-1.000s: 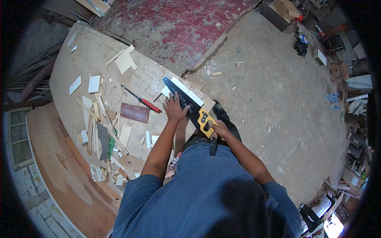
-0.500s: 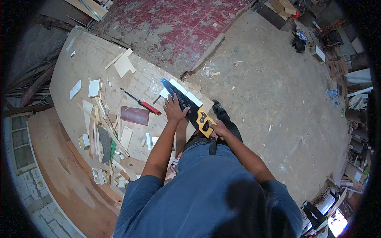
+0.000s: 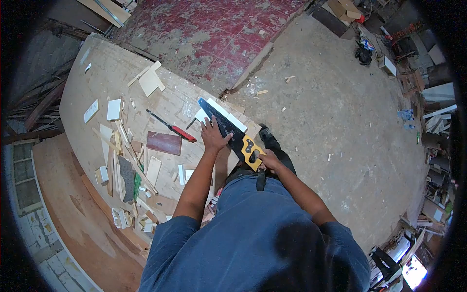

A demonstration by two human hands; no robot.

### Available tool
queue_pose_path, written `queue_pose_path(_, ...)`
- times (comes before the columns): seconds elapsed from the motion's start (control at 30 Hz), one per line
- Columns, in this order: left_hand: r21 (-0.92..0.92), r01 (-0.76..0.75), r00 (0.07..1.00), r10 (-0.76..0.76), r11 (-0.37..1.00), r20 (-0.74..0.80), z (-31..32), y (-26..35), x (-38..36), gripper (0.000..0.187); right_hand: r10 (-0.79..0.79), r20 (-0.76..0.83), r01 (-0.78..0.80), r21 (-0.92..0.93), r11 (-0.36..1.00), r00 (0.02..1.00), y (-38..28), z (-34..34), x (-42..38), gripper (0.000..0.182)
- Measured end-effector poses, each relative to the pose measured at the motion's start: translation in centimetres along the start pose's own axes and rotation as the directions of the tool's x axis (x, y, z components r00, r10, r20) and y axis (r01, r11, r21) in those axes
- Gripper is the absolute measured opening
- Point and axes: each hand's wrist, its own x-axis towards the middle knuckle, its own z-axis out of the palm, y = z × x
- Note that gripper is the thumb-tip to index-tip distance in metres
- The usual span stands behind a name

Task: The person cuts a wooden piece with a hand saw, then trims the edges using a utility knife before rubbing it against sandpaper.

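My right hand (image 3: 269,158) is wrapped around the yellow handle of a handsaw (image 3: 251,152). The saw's dark blade, blue at its tip, lies slanted across a white board (image 3: 226,114) near the workbench edge close to my body. My left hand (image 3: 214,136) rests flat with fingers spread over the board and the blade's side, thumb toward the handle. Left of that hand, a thin dark rod (image 3: 191,123) sticks out by the board. Further left lie a red-handled tool with a long dark shaft (image 3: 183,133) and a reddish-brown rectangular piece (image 3: 164,143).
The wooden workbench (image 3: 131,73) carries several wood strips (image 3: 153,173), white offcuts (image 3: 115,109) and a grey ragged piece (image 3: 127,177). A brown panel (image 3: 82,209) lies along its left side. Small scraps dot the concrete floor (image 3: 340,121), with clutter along the right wall.
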Motion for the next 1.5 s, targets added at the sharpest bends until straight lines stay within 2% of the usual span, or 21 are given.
queue_pose_path(0.13, -0.007, 0.001, 1.000, -0.001, 1.000, 0.008, -0.1, 0.1, -0.1, 0.122, -0.008, -0.012, 0.007, -0.054, 0.999, 1.000, 0.9, -0.4, 0.6, 0.035)
queue_pose_path(0.2, -0.009, 0.003, 1.000, -0.003, 1.000, 0.018, -0.3, 0.2, -0.1, 0.124, 0.042, 0.010, -0.042, -0.018, 0.999, 0.999, 1.0, -0.5, 0.6, 0.044)
queue_pose_path(0.3, -0.006, 0.004, 1.000, -0.003, 1.000, 0.026, -0.4, 0.3, -0.1, 0.126, 0.063, -0.010, -0.063, -0.083, 0.995, 0.998, 0.6, -0.7, 0.1, 0.043)
queue_pose_path(0.43, 0.011, 0.000, 1.000, -0.001, 1.000, 0.023, -0.3, 0.2, 0.1, 0.128, 0.035, -0.040, -0.037, -0.063, 0.997, 0.999, 0.7, -0.7, 0.0, 0.040)
queue_pose_path(0.5, 0.007, 0.004, 1.000, -0.004, 1.000, 0.030, -0.3, 0.3, 0.0, 0.128, 0.005, 0.029, -0.001, -0.139, 0.990, 1.000, 0.5, -0.9, 0.2, 0.039)
queue_pose_path(0.7, 0.015, 0.012, 0.999, -0.013, 1.000, 0.048, -0.9, 0.5, 0.0, 0.128, 0.015, -0.072, -0.023, -0.121, 0.992, 0.997, 0.7, -0.5, 0.1, 0.038)
queue_pose_path(1.13, -0.001, -0.024, 1.000, 0.023, 1.000, -0.005, -0.2, 0.1, 0.2, 0.124, 0.026, -0.054, -0.031, -0.092, 0.995, 0.998, 0.3, -0.4, 0.5, 0.046)
queue_pose_path(1.23, 0.009, -0.001, 0.999, 0.001, 1.000, 0.034, -0.3, 0.3, 0.2, 0.124, 0.027, -0.021, -0.029, -0.092, 0.995, 0.999, 0.7, -0.6, 1.0, 0.050)
queue_pose_path(1.3, 0.012, -0.002, 0.999, 0.001, 1.000, 0.036, -0.4, 0.4, 0.2, 0.123, -0.007, -0.058, 0.003, -0.068, 0.998, 0.998, 1.0, -0.3, 1.1, 0.037)
queue_pose_path(1.5, 0.037, -0.024, 1.000, 0.024, 0.999, 0.005, 0.4, 0.0, 0.3, 0.122, 0.013, -0.067, -0.018, -0.079, 0.997, 0.998, 0.8, -0.3, 1.2, 0.035)
